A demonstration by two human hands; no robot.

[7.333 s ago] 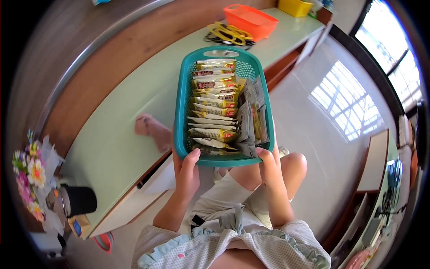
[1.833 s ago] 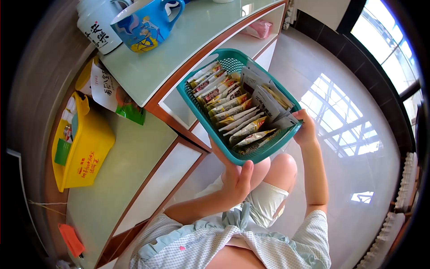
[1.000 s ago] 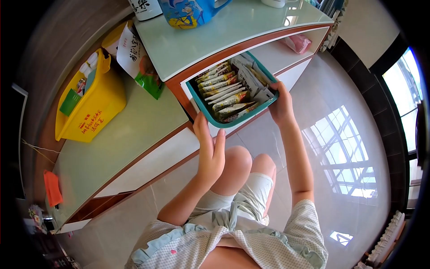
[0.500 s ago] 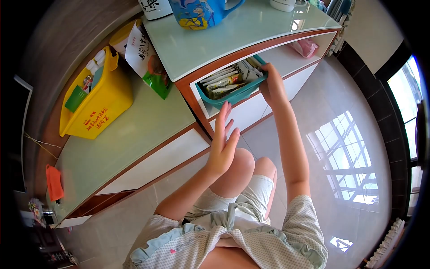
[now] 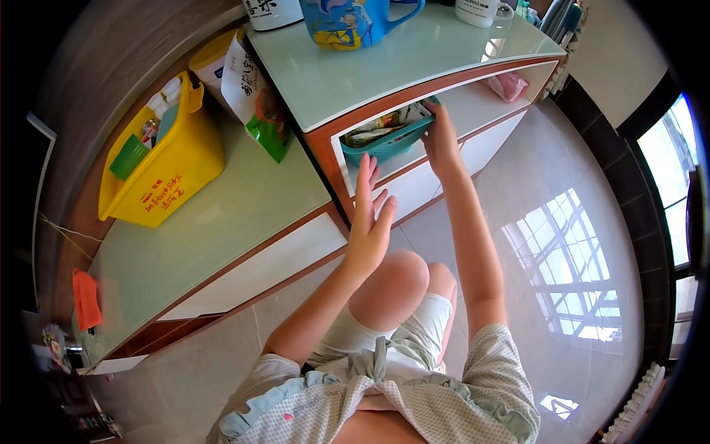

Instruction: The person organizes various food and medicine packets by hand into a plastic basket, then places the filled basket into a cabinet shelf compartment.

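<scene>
A teal basket [image 5: 392, 145] holding several upright packets [image 5: 379, 127] sits mostly inside the open shelf of the white and brown cabinet [image 5: 322, 145]. My right hand [image 5: 441, 142] grips the basket's right front corner, its fingers partly hidden behind the rim. Just below the basket's front left side is my left hand [image 5: 370, 226], its fingers apart and nothing in it. Whether its fingertips touch the basket is hard to tell. The shelf's top hides the back of the basket.
On the cabinet top stand a blue mug [image 5: 355, 26], a white mug [image 5: 477, 12] and a white container [image 5: 274, 12]. A pink packet [image 5: 507, 86] lies farther right in the shelf. The lower counter at left holds a yellow bin [image 5: 164, 166], a green-white bag [image 5: 255, 103] and an orange item [image 5: 86, 298].
The teal basket has moved from over the floor into the cabinet shelf, deeper than half a second ago. My left hand has come off the rim and opened; my right hand has stayed on the corner.
</scene>
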